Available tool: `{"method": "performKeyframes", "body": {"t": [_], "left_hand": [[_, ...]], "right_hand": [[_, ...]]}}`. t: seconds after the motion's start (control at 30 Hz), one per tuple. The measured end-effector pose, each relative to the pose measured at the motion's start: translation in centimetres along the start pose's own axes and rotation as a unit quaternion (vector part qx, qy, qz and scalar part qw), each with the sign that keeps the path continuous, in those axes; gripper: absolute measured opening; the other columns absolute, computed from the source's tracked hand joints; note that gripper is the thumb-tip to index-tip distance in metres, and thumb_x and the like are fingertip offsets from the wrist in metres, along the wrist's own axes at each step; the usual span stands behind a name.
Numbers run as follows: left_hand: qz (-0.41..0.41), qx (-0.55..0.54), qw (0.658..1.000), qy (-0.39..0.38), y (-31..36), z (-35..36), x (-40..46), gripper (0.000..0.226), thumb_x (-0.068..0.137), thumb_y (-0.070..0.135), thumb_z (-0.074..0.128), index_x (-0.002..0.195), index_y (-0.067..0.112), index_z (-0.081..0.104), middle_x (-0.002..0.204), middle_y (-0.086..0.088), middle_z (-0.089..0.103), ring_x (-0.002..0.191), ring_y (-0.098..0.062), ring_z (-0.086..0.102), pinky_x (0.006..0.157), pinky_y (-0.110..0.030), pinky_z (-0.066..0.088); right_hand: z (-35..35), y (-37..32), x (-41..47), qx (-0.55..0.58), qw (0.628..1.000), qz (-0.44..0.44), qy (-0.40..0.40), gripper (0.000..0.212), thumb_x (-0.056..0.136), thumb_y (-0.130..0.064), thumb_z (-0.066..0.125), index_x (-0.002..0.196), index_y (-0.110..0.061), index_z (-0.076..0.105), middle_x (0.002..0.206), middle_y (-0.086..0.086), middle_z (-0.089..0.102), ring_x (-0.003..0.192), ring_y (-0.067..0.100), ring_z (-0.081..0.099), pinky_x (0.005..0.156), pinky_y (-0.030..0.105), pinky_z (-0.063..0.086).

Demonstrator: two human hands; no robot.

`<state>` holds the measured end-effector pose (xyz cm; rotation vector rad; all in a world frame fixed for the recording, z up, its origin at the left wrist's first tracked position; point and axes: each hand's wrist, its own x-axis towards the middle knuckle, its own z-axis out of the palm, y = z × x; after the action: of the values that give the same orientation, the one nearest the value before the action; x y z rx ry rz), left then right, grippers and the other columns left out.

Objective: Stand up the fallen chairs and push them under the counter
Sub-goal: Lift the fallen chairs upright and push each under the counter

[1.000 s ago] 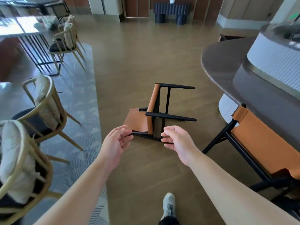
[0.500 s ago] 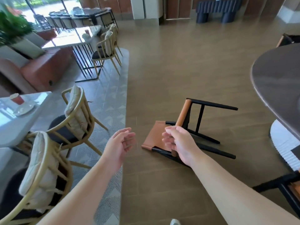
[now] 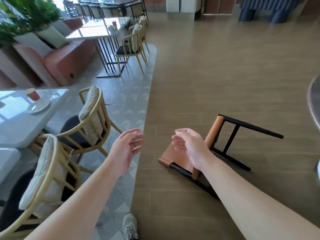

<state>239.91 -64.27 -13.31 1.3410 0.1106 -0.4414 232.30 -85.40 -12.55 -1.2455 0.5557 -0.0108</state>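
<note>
A fallen chair with an orange leather seat and black frame lies on its side on the wooden floor, legs pointing right. My right hand hovers above its seat with fingers loosely curled, holding nothing. My left hand is open in the air to the left of the chair, over the edge of the patterned floor strip, apart from the chair. A sliver of the dark round counter shows at the right edge.
Cane chairs with cushions and white tables stand close on the left. Another cane chair and table stand further back. A red cup and saucer sit on the near table. My shoe is at the bottom.
The view has swung left, so the counter and the upright orange chair have slid out of sight. My right hand has left the chair frame and opened; my left hand moved away leftward.
</note>
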Motion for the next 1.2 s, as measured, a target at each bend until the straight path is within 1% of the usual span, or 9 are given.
{"method": "performKeyframes", "body": {"t": [0.13,0.3,0.47,0.63,0.77,0.87,1.0,1.1,1.2], "left_hand": [[-0.004,-0.015,1.000,-0.011,1.2,-2.4,4.3,0.019,0.098,0.019,0.053,0.110,0.017,0.068,0.097,-0.002,0.075,0.084,-0.017,0.071,0.072,-0.030,0.052],[-0.016,-0.031,0.999,-0.037,4.3,-5.5,11.6,0.020,0.099,0.016,0.050,0.108,0.018,0.068,0.093,-0.002,0.074,0.080,-0.016,0.071,0.068,-0.028,0.053],[-0.027,-0.038,0.997,-0.061,8.8,-9.8,19.4,0.019,0.100,0.017,0.049,0.106,0.018,0.067,0.092,-0.002,0.073,0.081,-0.017,0.068,0.073,-0.030,0.050],[-0.043,-0.019,0.995,-0.090,11.8,-11.7,26.4,0.020,0.101,0.015,0.047,0.111,0.017,0.064,0.094,-0.004,0.071,0.085,-0.019,0.064,0.080,-0.033,0.045],[-0.055,-0.018,0.991,-0.121,13.1,-10.3,30.6,0.023,0.101,0.015,0.044,0.115,0.015,0.062,0.092,-0.002,0.071,0.079,-0.016,0.066,0.079,-0.033,0.045],[-0.067,-0.001,0.987,-0.149,13.2,-8.2,33.3,0.022,0.101,0.016,0.045,0.111,0.018,0.065,0.093,0.000,0.072,0.081,-0.015,0.067,0.081,-0.033,0.045],[-0.091,0.020,0.981,-0.172,12.5,-4.1,37.4,0.022,0.101,0.017,0.045,0.107,0.020,0.066,0.093,-0.001,0.073,0.082,-0.017,0.067,0.081,-0.035,0.045],[-0.096,0.035,0.979,-0.176,12.1,-0.7,40.6,0.022,0.100,0.018,0.047,0.103,0.022,0.068,0.091,0.000,0.074,0.077,-0.015,0.070,0.078,-0.035,0.046],[-0.098,0.068,0.976,-0.185,12.0,2.9,43.6,0.023,0.099,0.020,0.048,0.102,0.024,0.070,0.093,0.001,0.075,0.078,-0.013,0.071,0.077,-0.034,0.047]], "right_hand": [[2.8,-0.6,3.6,-0.004,1.000,-0.004,0.005,0.016,0.097,-0.014,0.054,0.108,-0.006,0.063,0.095,0.010,0.066,0.081,0.020,0.063,0.072,0.031,0.050],[7.4,-1.5,9.5,-0.006,0.999,-0.019,0.043,0.012,0.097,-0.016,0.055,0.103,-0.011,0.064,0.093,0.007,0.068,0.077,0.017,0.065,0.070,0.029,0.053],[13.5,-2.4,15.6,-0.030,0.997,-0.016,0.076,0.013,0.094,-0.022,0.057,0.101,-0.015,0.066,0.094,0.005,0.071,0.078,0.015,0.068,0.072,0.030,0.054],[18.0,-3.5,20.4,-0.031,0.992,-0.027,0.116,0.014,0.092,-0.026,0.058,0.100,-0.018,0.067,0.097,0.004,0.072,0.081,0.014,0.069,0.073,0.031,0.054],[18.4,-4.4,22.8,-0.041,0.988,-0.029,0.145,0.013,0.094,-0.024,0.058,0.101,-0.017,0.066,0.098,0.003,0.070,0.081,0.014,0.068,0.081,0.035,0.055],[17.3,-5.5,24.7,-0.021,0.982,-0.034,0.183,0.012,0.095,-0.022,0.057,0.100,-0.016,0.066,0.095,0.003,0.070,0.081,0.016,0.069,0.084,0.037,0.055],[14.5,-6.4,27.9,0.009,0.976,-0.043,0.212,0.012,0.095,-0.022,0.057,0.099,-0.016,0.066,0.091,0.001,0.071,0.078,0.013,0.070,0.079,0.035,0.054],[12.1,-7.0,30.9,0.039,0.974,-0.043,0.219,0.012,0.095,-0.022,0.057,0.100,-0.016,0.066,0.090,0.000,0.071,0.076,0.013,0.069,0.076,0.032,0.054],[9.8,-8.3,34.3,0.073,0.972,-0.042,0.221,0.011,0.094,-0.022,0.057,0.099,-0.016,0.065,0.089,0.000,0.071,0.075,0.013,0.069,0.073,0.030,0.055]]}}
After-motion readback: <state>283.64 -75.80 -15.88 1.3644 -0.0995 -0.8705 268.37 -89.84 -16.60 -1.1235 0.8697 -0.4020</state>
